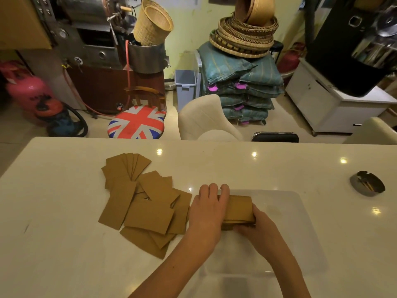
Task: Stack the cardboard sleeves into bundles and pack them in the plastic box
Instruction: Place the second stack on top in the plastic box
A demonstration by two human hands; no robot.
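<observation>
Cardboard sleeves stacked in a brown bundle (239,208) are held between both hands, inside the outline of the clear plastic box (300,211), at its far left corner. Whether the bundle touches the box floor cannot be told. The right hand (255,229) grips the bundle's near right end, fingers curled under it and the thumb on its right edge. The left hand (207,209) lies over the bundle's left end, its fingers close together and bent down over the far edge. The box stands on the white table (64,244), and its near wall runs under both forearms.

Just left of the left hand's fingers, loose sleeves (148,203) lie flat in an overlapping heap, some fanned out at the far side. Well to the right of the right hand's fingers stands a round metal ashtray (367,183). Something thin lies in it, too small to name.

Beyond the fingertips, past the table's edge, are a flag-patterned stool (136,122) and a cream chair (204,117). Farther off, a woven basket (153,22) sits tilted in a metal pot (148,57), and flat woven trays (245,37) are piled on stacked green sacks (242,82).
</observation>
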